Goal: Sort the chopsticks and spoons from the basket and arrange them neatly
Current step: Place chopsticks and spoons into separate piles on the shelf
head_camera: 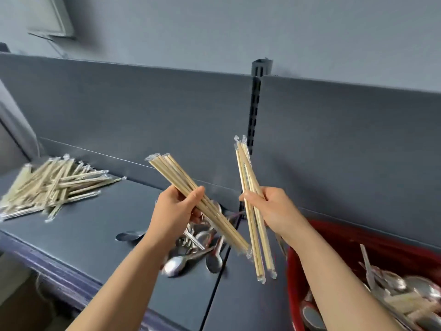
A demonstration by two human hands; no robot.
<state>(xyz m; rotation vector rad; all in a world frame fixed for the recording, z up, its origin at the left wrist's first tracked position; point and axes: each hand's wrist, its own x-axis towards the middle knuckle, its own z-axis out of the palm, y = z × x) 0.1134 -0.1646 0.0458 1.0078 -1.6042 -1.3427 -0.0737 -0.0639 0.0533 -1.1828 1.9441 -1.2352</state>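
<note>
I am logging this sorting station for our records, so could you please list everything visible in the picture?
chopstick pile: many wrapped pairs, pale wood, far left of the shelf
spoon pile: several, silver, middle of the shelf below the hands
basket: one, red, lower right
basket contents: mixed spoons and wrapped chopsticks, silver and pale, inside the basket
left bundle: a few wrapped chopsticks, pale wood, held above the spoons
right bundle: a few wrapped chopsticks, pale wood, held nearly upright
shelf: one, grey-blue, under both piles
back panel: grey, behind the shelf
slotted upright: one, dark grey, centre back
left hand: grips the left bundle
right hand: grips the right bundle
</note>
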